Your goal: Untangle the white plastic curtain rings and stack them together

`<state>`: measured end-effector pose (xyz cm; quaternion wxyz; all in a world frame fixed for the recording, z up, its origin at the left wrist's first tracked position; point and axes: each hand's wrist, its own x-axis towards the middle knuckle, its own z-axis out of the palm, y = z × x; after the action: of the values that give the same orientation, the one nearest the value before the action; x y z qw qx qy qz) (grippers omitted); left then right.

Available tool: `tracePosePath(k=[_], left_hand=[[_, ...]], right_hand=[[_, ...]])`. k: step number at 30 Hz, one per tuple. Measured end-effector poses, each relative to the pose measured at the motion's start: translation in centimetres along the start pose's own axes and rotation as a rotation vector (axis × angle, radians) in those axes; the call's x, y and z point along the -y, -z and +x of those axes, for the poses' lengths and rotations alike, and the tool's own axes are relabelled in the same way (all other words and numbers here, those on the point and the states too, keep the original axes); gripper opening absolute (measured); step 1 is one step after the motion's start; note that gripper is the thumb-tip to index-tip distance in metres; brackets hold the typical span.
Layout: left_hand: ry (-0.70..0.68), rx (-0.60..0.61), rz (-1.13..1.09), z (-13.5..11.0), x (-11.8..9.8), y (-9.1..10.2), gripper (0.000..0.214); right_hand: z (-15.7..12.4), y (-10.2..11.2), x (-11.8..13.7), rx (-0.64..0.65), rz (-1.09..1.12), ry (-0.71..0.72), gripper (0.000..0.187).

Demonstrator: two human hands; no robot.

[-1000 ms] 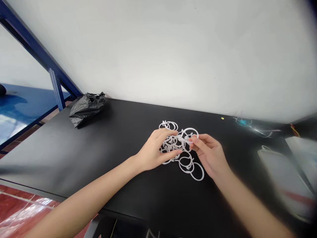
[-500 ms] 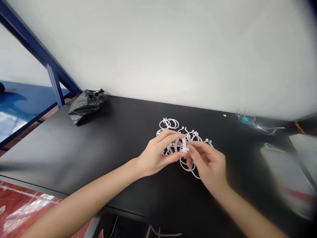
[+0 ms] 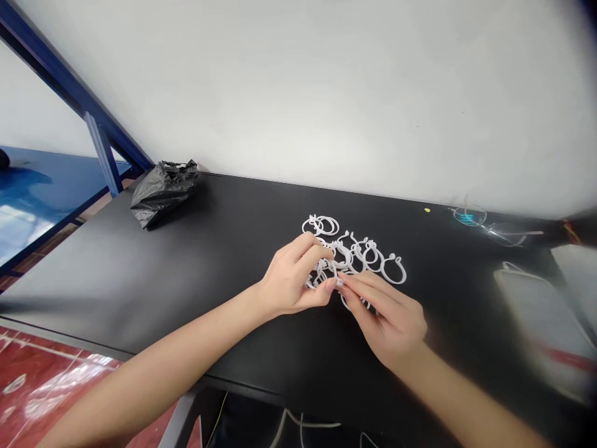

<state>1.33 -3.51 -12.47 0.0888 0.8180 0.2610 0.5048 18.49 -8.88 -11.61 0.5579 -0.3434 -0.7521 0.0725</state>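
Note:
A white plastic curtain ring is between my two hands, above the middle of the table. My left hand is closed on it, with the thumb below and the fingers curled over the top. From the other side, the thumb and fingertips of my right hand pinch the ring's lower end, where a small clasp partly shows. Behind and under my hands lies a loose pile of similar white rings, several with knobbed open ends. My fingers hide part of this pile. One ring lies at its right edge.
A crumpled black plastic bag sits at the far left of the black table. Glasses rest by the wall at the right, near a pale, blurred phone-like object. A blue metal frame stands at left.
My hands have shifted slightly left with the ring, which has turned. My right fingers have closed on its lower end. More of the pile's right side now shows.

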Motion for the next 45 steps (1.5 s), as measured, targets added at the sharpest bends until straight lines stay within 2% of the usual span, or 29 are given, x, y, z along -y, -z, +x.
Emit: tracePosePath(k=[5,11,17,20,22,26,30,33,36,39,41,43,45], left_hand=[[-0.06,-0.035,0.038,0.0,-0.1,0.0,0.037],[-0.05,-0.028,0.061,-0.1,0.0,-0.1,0.036],[-0.142,-0.098,0.06,0.0,0.0,-0.1,0.033],[-0.157,-0.048,0.154,0.5,0.6,0.6,0.039],[-0.094,0.041,0.309,0.9,1.4,1.4,0.042],[0.254,0.232,0.653,1.3,3.8,3.1,0.044],[0.525,0.412,0.887,1.1,5.6,4.4,0.04],[0.644,0.504,0.972,0.9,6.1,5.0,0.037],[0.695,0.561,0.999,0.7,6.2,5.2,0.037],[0.689,0.565,0.997,0.4,6.1,5.3,0.039],[0.622,0.492,0.969,0.3,6.0,5.2,0.038],[0.522,0.404,0.859,0.5,5.7,5.0,0.033],[0.416,0.389,0.669,0.8,5.2,4.6,0.024]], right_hand=[[-0.6,-0.6,0.5,-0.018,0.017,-0.003,0.055],[-0.5,-0.6,0.5,-0.02,0.032,-0.008,0.055],[-0.7,-0.6,0.8,0.029,0.073,-0.037,0.057],[-1.0,-0.5,0.5,0.041,0.124,-0.096,0.061],[-1.2,-0.4,0.2,0.062,0.182,-0.162,0.065],[-1.3,-0.3,-0.4,0.084,0.266,-0.311,0.064],[-1.3,-0.4,-0.6,0.044,0.266,-0.336,0.06],[-1.2,-0.4,-0.8,0.053,0.243,-0.319,0.052],[-1.1,-0.4,-0.8,0.093,0.225,-0.317,0.042],[-1.0,-0.5,-0.5,0.125,0.212,-0.31,0.036],[-0.9,-0.5,-0.4,0.14,0.204,-0.289,0.035],[-0.8,-0.5,-0.3,0.144,0.199,-0.27,0.033],[-0.8,-0.5,-0.2,0.14,0.193,-0.259,0.033]])
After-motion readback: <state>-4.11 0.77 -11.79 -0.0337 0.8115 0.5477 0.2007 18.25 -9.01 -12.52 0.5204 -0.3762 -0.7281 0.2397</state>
